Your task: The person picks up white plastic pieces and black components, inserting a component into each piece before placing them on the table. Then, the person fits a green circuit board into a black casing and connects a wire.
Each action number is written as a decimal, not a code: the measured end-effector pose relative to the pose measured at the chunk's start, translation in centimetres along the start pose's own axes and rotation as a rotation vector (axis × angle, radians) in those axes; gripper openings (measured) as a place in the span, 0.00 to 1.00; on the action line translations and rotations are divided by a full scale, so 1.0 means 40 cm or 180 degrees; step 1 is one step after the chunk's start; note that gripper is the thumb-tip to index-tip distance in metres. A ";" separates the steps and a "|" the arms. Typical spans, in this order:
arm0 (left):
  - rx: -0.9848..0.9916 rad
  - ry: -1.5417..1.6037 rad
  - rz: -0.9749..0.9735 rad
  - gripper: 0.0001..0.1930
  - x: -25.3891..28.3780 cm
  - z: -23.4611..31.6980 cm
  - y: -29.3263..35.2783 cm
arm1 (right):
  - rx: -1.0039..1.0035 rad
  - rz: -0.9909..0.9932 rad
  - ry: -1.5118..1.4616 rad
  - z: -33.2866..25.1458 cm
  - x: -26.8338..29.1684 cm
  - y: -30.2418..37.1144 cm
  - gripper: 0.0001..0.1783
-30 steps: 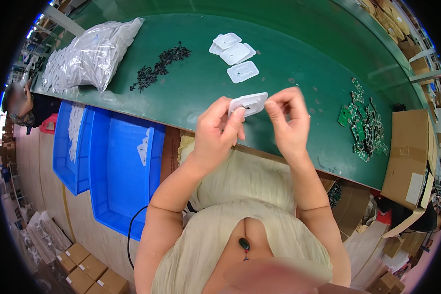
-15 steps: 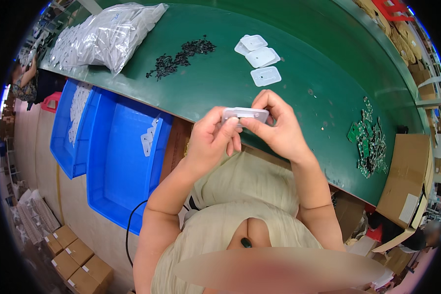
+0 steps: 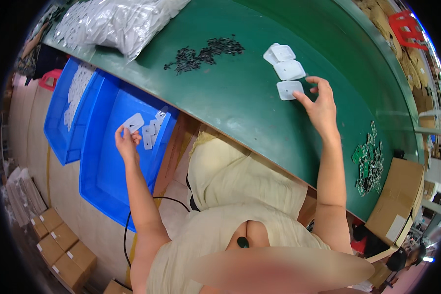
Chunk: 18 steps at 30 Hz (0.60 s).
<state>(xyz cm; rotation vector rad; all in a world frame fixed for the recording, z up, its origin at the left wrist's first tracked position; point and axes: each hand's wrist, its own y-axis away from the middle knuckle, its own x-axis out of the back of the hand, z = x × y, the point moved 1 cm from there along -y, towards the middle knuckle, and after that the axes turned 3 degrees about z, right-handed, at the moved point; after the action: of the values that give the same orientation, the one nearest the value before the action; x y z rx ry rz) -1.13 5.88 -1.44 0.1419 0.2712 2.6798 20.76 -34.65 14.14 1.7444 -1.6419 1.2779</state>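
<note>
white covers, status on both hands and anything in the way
Left hand holding white cover over larger blue bin. Right hand open at another cover on green table. Nothing visibly blocking either.

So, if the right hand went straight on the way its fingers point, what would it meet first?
Most likely the nearest white plate on the green table: the right hand has its thumb overlapping that plate's right edge in this view, though whether they touch is unclear.

Green bench (image 3: 230,105): clear bulging bag (image 3: 127,24), small black parts (image 3: 213,51), white plastic covers (image 3: 290,71), heaped green circuit boards (image 3: 370,167)
</note>
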 end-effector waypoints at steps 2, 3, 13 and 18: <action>0.0545 -0.0219 0.0098 0.10 0.051 -0.140 -0.070 | 0.0106 -0.0558 -0.0151 0.035 -0.005 -0.007 0.24; 0.0842 -0.0380 0.0177 0.10 0.066 -0.196 -0.100 | 0.0114 -0.0625 -0.0123 0.030 -0.001 -0.010 0.24; 0.1873 -0.1103 -0.0045 0.10 0.024 -0.385 -0.149 | 0.0331 -0.0751 -0.0262 0.040 -0.002 0.020 0.22; 0.1318 -0.1928 0.0054 0.14 0.009 -0.335 -0.106 | -0.0321 -0.1034 -0.0771 0.039 -0.001 0.042 0.22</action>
<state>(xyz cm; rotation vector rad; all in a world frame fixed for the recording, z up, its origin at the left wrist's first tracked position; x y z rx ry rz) -1.59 7.52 -15.38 1.0536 0.6152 2.4147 19.69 -36.25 12.90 2.0626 -1.4370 0.8500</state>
